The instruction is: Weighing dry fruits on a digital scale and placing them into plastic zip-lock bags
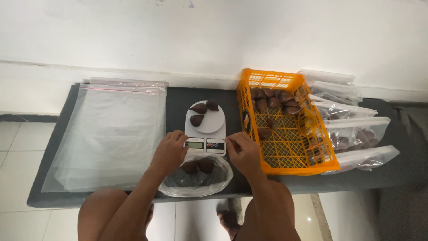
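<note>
- Left hand (170,149) sits at the near-left corner of the kitchen scale (205,128), fingers curled narrow, touching the scale edge beside the display; nothing visibly held.
- Right hand (243,151) at the near-right corner of the scale, fingers loosely bent, tips at the edge; can't tell if anything small is pinched.
- Three brown scaly fruits (203,112) lie on the round white pan, toward its far side, touching or nearly so.
- Open clear bag (196,177) lies just near of the scale, between the wrists, a few of the same fruits inside.
- Handling, my read: fruits are light, firm, teardrop-shaped with a rough skin, so grip should be good; take each around the fat belly, not the pointed tip. They'd roll on the flat pan.
- Bag film is thin, limp and slick; hold it by the rolled rim, support from below once loaded.
- Orange crate (294,160) to the right holds more fruit at its far end.
- Filled bags (356,136) sit right of the crate; empty flat bags (111,134) stacked left on the dark surface (176,102).
</note>
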